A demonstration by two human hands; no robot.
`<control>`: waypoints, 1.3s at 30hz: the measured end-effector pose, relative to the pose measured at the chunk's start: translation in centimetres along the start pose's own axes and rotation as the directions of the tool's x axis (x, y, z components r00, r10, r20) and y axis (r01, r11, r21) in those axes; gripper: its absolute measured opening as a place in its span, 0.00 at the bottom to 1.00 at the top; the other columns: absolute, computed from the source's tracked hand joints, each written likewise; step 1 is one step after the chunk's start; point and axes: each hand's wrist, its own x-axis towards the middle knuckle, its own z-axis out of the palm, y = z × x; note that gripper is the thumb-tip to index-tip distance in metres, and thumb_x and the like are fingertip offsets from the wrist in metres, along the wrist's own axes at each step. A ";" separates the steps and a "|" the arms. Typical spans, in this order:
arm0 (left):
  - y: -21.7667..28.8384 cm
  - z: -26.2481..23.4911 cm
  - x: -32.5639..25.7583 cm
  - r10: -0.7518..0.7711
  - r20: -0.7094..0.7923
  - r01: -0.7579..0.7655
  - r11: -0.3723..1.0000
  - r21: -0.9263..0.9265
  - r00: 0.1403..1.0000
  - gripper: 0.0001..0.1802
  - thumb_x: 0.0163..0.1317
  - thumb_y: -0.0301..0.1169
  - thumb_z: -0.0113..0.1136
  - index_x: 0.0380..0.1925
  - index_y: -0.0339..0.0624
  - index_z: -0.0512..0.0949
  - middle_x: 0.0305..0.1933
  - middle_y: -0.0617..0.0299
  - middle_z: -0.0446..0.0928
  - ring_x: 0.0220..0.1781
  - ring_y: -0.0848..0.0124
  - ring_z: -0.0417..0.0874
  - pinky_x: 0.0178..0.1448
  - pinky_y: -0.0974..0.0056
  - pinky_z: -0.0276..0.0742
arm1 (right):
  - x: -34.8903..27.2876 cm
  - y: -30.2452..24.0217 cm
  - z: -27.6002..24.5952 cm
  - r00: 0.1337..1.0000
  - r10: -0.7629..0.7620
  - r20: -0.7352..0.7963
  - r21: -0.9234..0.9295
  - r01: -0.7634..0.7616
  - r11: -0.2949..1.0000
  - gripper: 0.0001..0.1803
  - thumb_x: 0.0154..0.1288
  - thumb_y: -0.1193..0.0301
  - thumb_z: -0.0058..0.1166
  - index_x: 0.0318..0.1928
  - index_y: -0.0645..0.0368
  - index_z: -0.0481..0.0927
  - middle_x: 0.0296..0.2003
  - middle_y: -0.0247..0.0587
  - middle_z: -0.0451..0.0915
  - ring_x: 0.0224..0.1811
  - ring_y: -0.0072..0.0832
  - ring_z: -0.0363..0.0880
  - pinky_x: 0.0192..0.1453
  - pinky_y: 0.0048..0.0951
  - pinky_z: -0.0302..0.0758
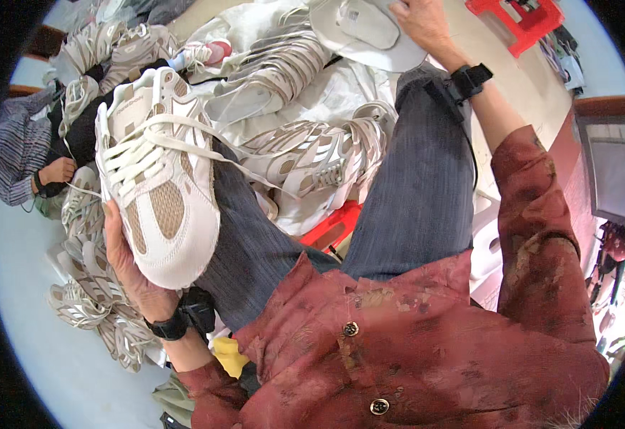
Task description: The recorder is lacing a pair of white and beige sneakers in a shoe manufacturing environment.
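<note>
My left hand (130, 268) is closed around the sole side of a white and beige sneaker (159, 193), held above my left thigh with its toe toward me. The sneaker's cream lace (173, 141) is threaded through the lower eyelets, and a loose length trails right across my thigh. At the top edge, my right hand (424, 27) has bent fingers at a pale grey, rounded piece (377, 46) with an oval patch. Those fingertips are partly cut off, so what they pinch cannot be made out.
Several matching sneakers (312, 154) lie between my knees, beside a stacked row of shoes (276, 75) on white sheeting. More sneakers (101, 286) are heaped at the left. Another person's hand (57, 171) holds a lace there. Red plastic stools (519, 25) stand at the far right and between my legs.
</note>
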 end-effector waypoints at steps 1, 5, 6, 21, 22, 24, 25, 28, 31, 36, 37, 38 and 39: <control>0.1 0.8 -0.4 0.070 0.041 -0.073 0.994 0.078 0.997 0.24 0.73 0.41 0.46 0.61 0.36 0.70 0.60 0.53 0.75 0.58 0.67 0.79 0.62 0.61 0.75 | 0.4 1.0 -1.5 0.999 -0.007 -0.051 -0.045 0.005 0.999 0.17 0.59 0.60 0.53 0.29 0.65 0.79 0.28 0.61 0.78 0.35 0.55 0.78 0.40 0.50 0.73; 1.5 3.0 -2.3 0.259 0.106 -0.278 0.929 0.246 0.960 0.26 0.75 0.41 0.43 0.62 0.33 0.68 0.62 0.53 0.74 0.59 0.69 0.78 0.61 0.63 0.74 | 0.4 -0.2 -9.5 0.996 0.045 -0.081 0.187 -0.029 0.982 0.20 0.56 0.61 0.56 0.24 0.70 0.75 0.19 0.63 0.69 0.19 0.46 0.73 0.28 0.45 0.67; 1.9 4.1 -2.9 0.374 0.142 -0.400 0.848 0.347 0.916 0.26 0.76 0.42 0.42 0.62 0.32 0.68 0.62 0.53 0.73 0.58 0.69 0.78 0.60 0.63 0.74 | -0.1 0.2 -11.2 0.993 0.050 -0.105 0.179 -0.031 0.983 0.20 0.56 0.61 0.56 0.24 0.70 0.75 0.19 0.63 0.69 0.19 0.46 0.73 0.28 0.45 0.67; 1.2 10.5 -9.6 0.226 0.493 -0.272 0.962 0.023 0.840 0.19 0.68 0.35 0.54 0.55 0.38 0.72 0.53 0.62 0.77 0.54 0.72 0.77 0.61 0.64 0.71 | -10.4 4.7 -21.5 0.900 0.406 -0.160 0.486 -0.286 0.826 0.18 0.55 0.61 0.59 0.26 0.68 0.79 0.17 0.51 0.69 0.20 0.28 0.70 0.30 0.36 0.69; 0.0 10.6 -9.9 0.229 0.515 -0.291 0.956 0.042 0.826 0.18 0.65 0.31 0.58 0.54 0.40 0.73 0.52 0.62 0.77 0.54 0.72 0.77 0.61 0.63 0.71 | -10.9 4.7 -22.1 0.897 0.405 -0.179 0.489 -0.276 0.827 0.18 0.55 0.61 0.59 0.26 0.68 0.79 0.17 0.51 0.69 0.20 0.28 0.70 0.30 0.36 0.69; -2.1 10.7 -10.4 0.072 0.556 -0.094 0.996 0.011 0.828 0.19 0.63 0.26 0.60 0.54 0.41 0.73 0.53 0.62 0.77 0.55 0.71 0.77 0.62 0.63 0.71 | -12.0 4.0 -22.7 0.869 0.467 -0.162 0.500 -0.335 0.799 0.18 0.54 0.62 0.59 0.25 0.69 0.78 0.15 0.47 0.69 0.20 0.25 0.69 0.29 0.33 0.68; -3.0 10.8 -10.8 0.057 0.557 -0.098 0.994 0.044 0.829 0.20 0.63 0.26 0.60 0.55 0.40 0.72 0.55 0.60 0.77 0.57 0.71 0.76 0.63 0.62 0.70 | -12.3 3.5 -23.4 0.857 0.497 -0.138 0.520 -0.365 0.773 0.17 0.54 0.63 0.60 0.26 0.69 0.80 0.15 0.43 0.71 0.21 0.23 0.69 0.29 0.32 0.68; -5.3 10.2 -10.3 -0.111 0.610 0.047 0.992 0.119 0.785 0.17 0.64 0.27 0.60 0.52 0.36 0.75 0.53 0.57 0.79 0.53 0.70 0.81 0.59 0.64 0.75 | -12.9 2.9 -24.0 0.855 0.491 -0.165 0.533 -0.342 0.774 0.15 0.55 0.65 0.60 0.27 0.69 0.81 0.17 0.40 0.73 0.21 0.22 0.70 0.29 0.31 0.68; -7.7 9.8 -9.0 -0.237 0.632 0.137 0.970 0.203 0.738 0.18 0.63 0.28 0.62 0.52 0.34 0.77 0.52 0.57 0.81 0.51 0.71 0.82 0.57 0.65 0.77 | -13.1 3.7 -23.5 0.865 0.477 -0.155 0.576 -0.314 0.755 0.14 0.56 0.67 0.60 0.30 0.69 0.82 0.18 0.40 0.76 0.22 0.22 0.71 0.29 0.31 0.69; -8.9 9.8 -8.5 -0.302 0.625 0.222 0.953 0.205 0.720 0.21 0.63 0.29 0.62 0.55 0.34 0.75 0.55 0.58 0.80 0.54 0.71 0.81 0.60 0.65 0.74 | -13.7 2.6 -22.4 0.873 0.469 -0.131 0.542 -0.333 0.772 0.14 0.61 0.66 0.61 0.34 0.69 0.84 0.20 0.30 0.74 0.23 0.15 0.67 0.28 0.25 0.66; -8.9 9.9 -8.5 -0.318 0.621 0.227 0.948 0.224 0.716 0.21 0.63 0.28 0.62 0.56 0.34 0.74 0.56 0.58 0.79 0.55 0.70 0.80 0.62 0.64 0.73 | -13.5 2.1 -22.5 0.872 0.475 -0.117 0.539 -0.346 0.768 0.14 0.61 0.66 0.61 0.35 0.68 0.84 0.19 0.31 0.74 0.23 0.16 0.67 0.28 0.26 0.67; -8.9 9.9 -8.6 -0.323 0.622 0.232 0.946 0.226 0.713 0.21 0.63 0.28 0.62 0.56 0.34 0.74 0.56 0.58 0.79 0.55 0.70 0.80 0.62 0.64 0.73 | -13.2 2.0 -22.0 0.871 0.478 -0.115 0.536 -0.351 0.768 0.14 0.61 0.66 0.61 0.35 0.68 0.84 0.19 0.31 0.74 0.23 0.16 0.67 0.28 0.26 0.67; -9.0 9.8 -8.8 -0.265 0.615 0.179 0.963 0.200 0.742 0.22 0.63 0.29 0.61 0.57 0.34 0.73 0.57 0.58 0.78 0.57 0.70 0.79 0.63 0.64 0.72 | -13.2 1.8 -21.4 0.872 0.467 -0.148 0.535 -0.327 0.779 0.14 0.59 0.67 0.60 0.34 0.68 0.84 0.19 0.40 0.76 0.22 0.20 0.71 0.28 0.29 0.69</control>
